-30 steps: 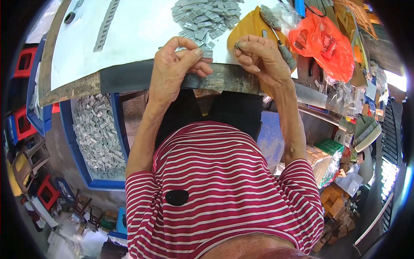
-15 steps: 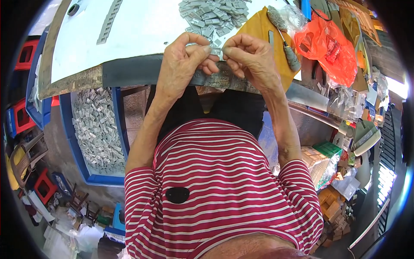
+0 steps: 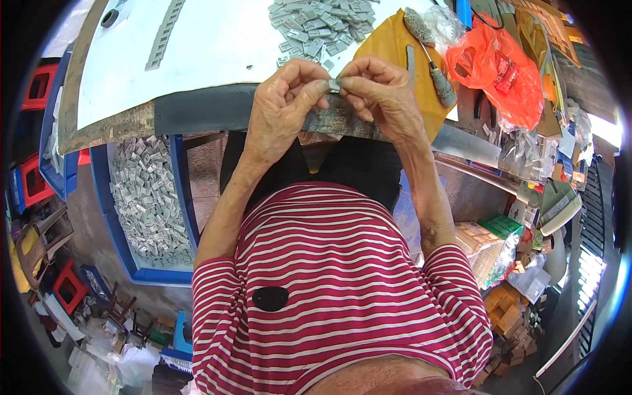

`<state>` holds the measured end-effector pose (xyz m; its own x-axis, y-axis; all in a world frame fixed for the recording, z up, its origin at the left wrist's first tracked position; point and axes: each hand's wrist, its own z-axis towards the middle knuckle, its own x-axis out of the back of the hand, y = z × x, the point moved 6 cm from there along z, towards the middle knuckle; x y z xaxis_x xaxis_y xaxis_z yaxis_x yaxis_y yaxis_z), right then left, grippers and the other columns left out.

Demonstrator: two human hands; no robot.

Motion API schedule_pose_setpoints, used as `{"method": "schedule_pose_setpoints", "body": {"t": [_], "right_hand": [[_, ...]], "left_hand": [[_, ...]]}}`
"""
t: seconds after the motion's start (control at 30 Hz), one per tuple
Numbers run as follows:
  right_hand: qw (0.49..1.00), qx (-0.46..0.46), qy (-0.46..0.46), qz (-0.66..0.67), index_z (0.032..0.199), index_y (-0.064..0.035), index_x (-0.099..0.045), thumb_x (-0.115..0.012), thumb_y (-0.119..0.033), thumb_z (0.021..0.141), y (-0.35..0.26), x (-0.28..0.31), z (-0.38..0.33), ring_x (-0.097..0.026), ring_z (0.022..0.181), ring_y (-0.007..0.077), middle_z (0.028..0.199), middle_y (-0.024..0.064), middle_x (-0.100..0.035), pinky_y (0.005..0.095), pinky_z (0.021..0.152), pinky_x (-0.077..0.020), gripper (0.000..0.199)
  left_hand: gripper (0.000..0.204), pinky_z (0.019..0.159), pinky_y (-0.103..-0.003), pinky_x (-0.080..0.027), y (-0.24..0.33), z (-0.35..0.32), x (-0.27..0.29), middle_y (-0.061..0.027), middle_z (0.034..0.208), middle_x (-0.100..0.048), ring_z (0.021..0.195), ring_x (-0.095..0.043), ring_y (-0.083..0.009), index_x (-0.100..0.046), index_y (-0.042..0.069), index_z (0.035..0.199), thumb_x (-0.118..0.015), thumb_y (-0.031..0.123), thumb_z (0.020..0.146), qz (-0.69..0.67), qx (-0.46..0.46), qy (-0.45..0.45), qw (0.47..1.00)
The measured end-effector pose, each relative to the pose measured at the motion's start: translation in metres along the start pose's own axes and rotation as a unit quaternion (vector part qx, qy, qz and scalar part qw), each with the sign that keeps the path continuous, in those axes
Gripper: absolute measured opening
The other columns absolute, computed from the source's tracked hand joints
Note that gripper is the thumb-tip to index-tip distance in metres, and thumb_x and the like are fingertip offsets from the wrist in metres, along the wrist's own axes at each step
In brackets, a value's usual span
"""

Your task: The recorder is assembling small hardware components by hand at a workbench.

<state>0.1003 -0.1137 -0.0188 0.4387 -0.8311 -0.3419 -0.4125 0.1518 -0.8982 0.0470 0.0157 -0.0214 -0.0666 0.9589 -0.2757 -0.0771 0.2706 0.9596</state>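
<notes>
Just over the table's near edge, my two hands meet at the fingertips. A small grey plastic piece [image 3: 334,85] is pinched between them. My left hand [image 3: 288,105] grips it from the left with thumb and forefinger. From the right, my right hand [image 3: 385,92] pinches the same piece, its other fingers curled beneath. The fingertips cover much of the piece. Right behind the hands lies a pile of similar flat grey pieces [image 3: 319,26] on the white table sheet [image 3: 204,46].
A long grey slotted strip [image 3: 164,36] and a dark ring [image 3: 110,18] lie at the far left. On the right are yellow cloth [image 3: 385,49], a tool with a wrapped handle [image 3: 442,89] and a red plastic bag [image 3: 510,72]. Below left stands a blue tray [image 3: 138,273] of grey pieces.
My hands have come slightly nearer and closer together, and the right fingertips now meet the left at the piece. The piece shows less between the fingers.
</notes>
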Motion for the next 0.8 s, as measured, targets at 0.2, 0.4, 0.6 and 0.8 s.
{"method": "schedule_pose_setpoints", "body": {"t": [0.2,0.4,0.6,0.8], "right_hand": [[0.999,-0.007,-0.004,-0.049,0.086,0.0043,-0.057,-0.062,-0.001,0.076,-0.0003,-0.0013,-0.0023,-0.050,0.050,0.0059,0.066,0.0056,-0.057,0.0157,0.039,-0.0367,0.012],[0.995,-0.013,-0.006,-0.095,0.085,0.0037,-0.057,-0.062,-0.001,0.075,0.0014,-0.0010,-0.0030,-0.050,0.050,0.0055,0.066,0.0054,-0.057,0.0156,0.039,-0.0371,0.011],[0.994,-0.024,-0.010,-0.103,0.085,0.0038,-0.057,-0.061,-0.001,0.076,0.0026,-0.0011,-0.0027,-0.050,0.049,0.0055,0.066,0.0054,-0.057,0.0159,0.038,-0.0372,0.011],[0.993,-0.045,-0.035,-0.099,0.086,0.0042,-0.057,-0.062,-0.002,0.076,0.0056,0.0002,-0.0023,-0.050,0.048,0.0052,0.066,0.0058,-0.057,0.0155,0.038,-0.0365,0.013]], "left_hand": [[0.010,0.057,-0.016,-0.044,-0.0058,-0.0028,0.0011,-0.0019,0.077,-0.056,0.065,-0.054,-0.0051,-0.053,-0.001,0.094,-0.053,0.002,0.085,-0.003,0.019,0.010,1.000],[0.016,0.055,-0.016,-0.045,-0.0063,-0.0053,0.0012,-0.0018,0.075,-0.057,0.064,-0.055,-0.0050,-0.054,-0.002,0.099,-0.054,0.001,0.084,0.015,0.029,0.032,0.999],[0.018,0.056,-0.017,-0.045,-0.0063,-0.0063,0.0007,-0.0024,0.074,-0.058,0.064,-0.056,-0.0055,-0.056,-0.002,0.100,-0.054,0.001,0.083,0.019,0.038,0.030,0.999],[0.015,0.055,-0.017,-0.045,-0.0048,-0.0062,0.0007,-0.0024,0.072,-0.058,0.063,-0.056,-0.0057,-0.058,-0.003,0.097,-0.054,0.003,0.083,0.058,0.039,0.014,0.997]]}}
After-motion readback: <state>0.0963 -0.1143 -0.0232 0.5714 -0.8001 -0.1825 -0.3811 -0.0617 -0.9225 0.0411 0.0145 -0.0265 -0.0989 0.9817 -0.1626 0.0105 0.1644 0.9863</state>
